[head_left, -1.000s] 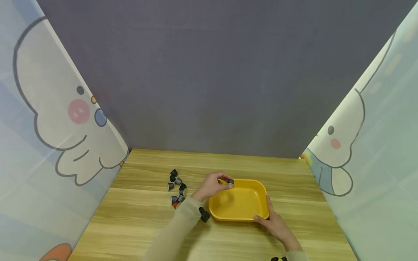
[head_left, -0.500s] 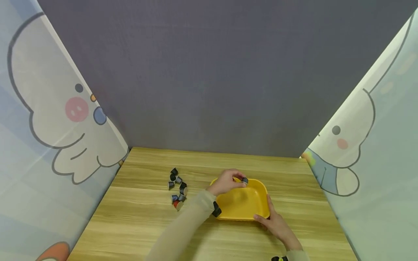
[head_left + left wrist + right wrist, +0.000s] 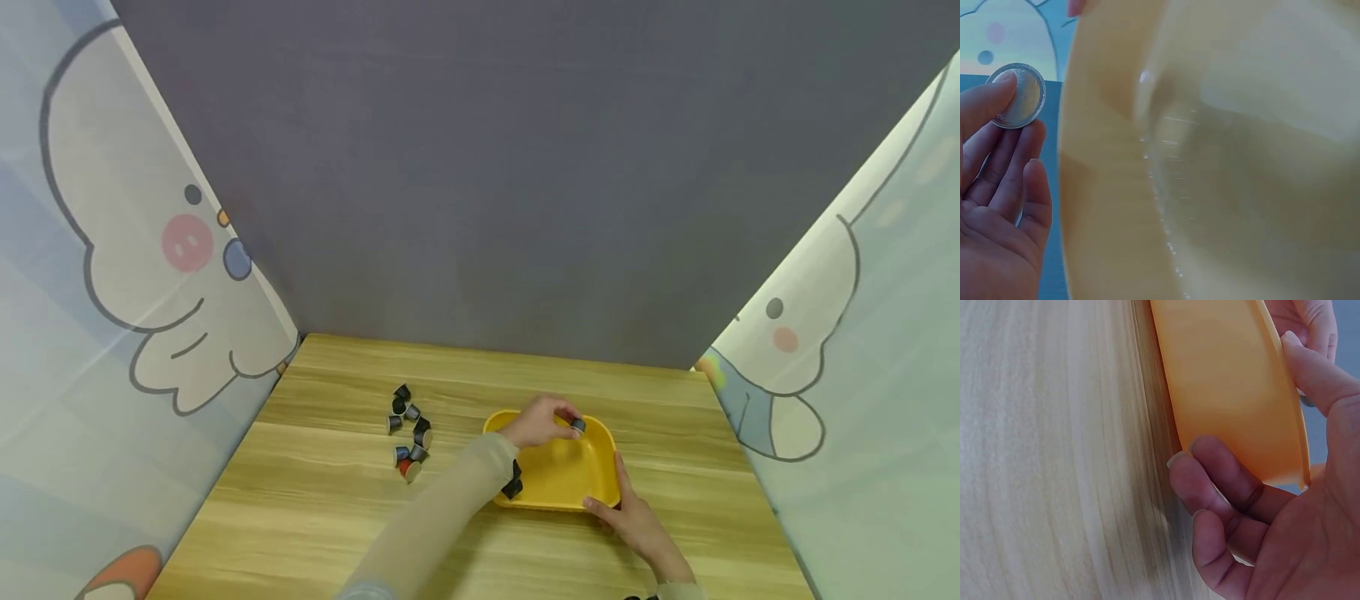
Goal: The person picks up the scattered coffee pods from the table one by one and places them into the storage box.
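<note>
My left hand (image 3: 542, 423) pinches a dark coffee capsule (image 3: 578, 426) over the far right part of a yellow plastic tray (image 3: 558, 479). In the left wrist view the thumb lies across the round, silvery lid of the capsule (image 3: 1025, 97), and the tray wall (image 3: 1104, 206) stands beside the hand. My right hand (image 3: 636, 521) grips the near right corner of the tray. Up close in the right wrist view, its thumb is at the rim and its curled fingers (image 3: 1225, 481) are against the outer wall (image 3: 1229, 381). The left forearm hides part of the tray's left side.
Several coffee capsules lie in a loose cluster left of the tray, among them a red one (image 3: 408, 471), a blue one (image 3: 401, 455) and a dark one (image 3: 402, 392). A grey back wall (image 3: 480, 183) and printed side panels enclose the wooden table (image 3: 300, 500).
My left hand has moved to the right with the capsule, from the tray's far left edge to its far right part. The right hand keeps its hold on the tray corner.
</note>
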### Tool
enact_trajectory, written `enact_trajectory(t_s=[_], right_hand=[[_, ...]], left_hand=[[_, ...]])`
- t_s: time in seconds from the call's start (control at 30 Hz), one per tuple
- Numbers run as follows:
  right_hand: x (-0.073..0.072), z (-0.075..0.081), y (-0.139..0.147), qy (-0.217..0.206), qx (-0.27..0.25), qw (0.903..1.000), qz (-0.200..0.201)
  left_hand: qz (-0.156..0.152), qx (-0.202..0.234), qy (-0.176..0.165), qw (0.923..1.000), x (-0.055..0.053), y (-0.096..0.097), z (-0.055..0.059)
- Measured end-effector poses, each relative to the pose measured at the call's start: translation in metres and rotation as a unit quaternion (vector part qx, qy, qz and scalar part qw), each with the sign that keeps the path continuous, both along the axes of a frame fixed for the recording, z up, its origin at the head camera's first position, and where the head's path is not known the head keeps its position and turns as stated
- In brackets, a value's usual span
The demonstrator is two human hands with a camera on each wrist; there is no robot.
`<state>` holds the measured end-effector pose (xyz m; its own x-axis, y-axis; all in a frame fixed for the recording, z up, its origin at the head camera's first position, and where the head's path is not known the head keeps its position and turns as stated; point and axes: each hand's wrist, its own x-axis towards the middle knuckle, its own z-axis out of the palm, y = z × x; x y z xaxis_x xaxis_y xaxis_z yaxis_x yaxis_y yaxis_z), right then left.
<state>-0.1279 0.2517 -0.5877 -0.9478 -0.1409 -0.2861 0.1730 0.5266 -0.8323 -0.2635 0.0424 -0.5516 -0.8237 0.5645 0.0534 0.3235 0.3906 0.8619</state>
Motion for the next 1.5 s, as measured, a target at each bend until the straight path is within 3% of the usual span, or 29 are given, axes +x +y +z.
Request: enact_trajectory(t_s=[0.2,0.33,0.57,0.83,1.23,1.5], right_hand=[[0.001,-0.001,-0.001,0.003,-0.002,1.0,0.0],[0.001,-0.001,-0.002,0.007,0.01,0.9999,-0.003],[0.001,0.002,-0.001,0.008,0.01,0.9999,-0.001],[0.001,0.0,-0.002,0.007,0.001,0.9999,0.009],[0.001,0.0,-0.003,0.007,-0.002,0.9999,0.007],[0.002,0.001,-0.004,0.012,0.005,0.9999,0.006]], left_hand=[[0.017,-0.03,-0.031,0.9989,-0.002,0.003,-0.006],[0.018,-0.048,-0.033,0.9981,-0.003,0.005,-0.011],[-0.009,-0.043,-0.037,0.9984,-0.003,0.007,-0.017],[0.008,-0.021,-0.081,0.9964,-0.003,0.008,-0.027],[-0.002,-0.003,-0.098,0.9952,-0.002,0.002,-0.017],[0.013,0.049,-0.122,0.9913,-0.001,-0.001,-0.011]])
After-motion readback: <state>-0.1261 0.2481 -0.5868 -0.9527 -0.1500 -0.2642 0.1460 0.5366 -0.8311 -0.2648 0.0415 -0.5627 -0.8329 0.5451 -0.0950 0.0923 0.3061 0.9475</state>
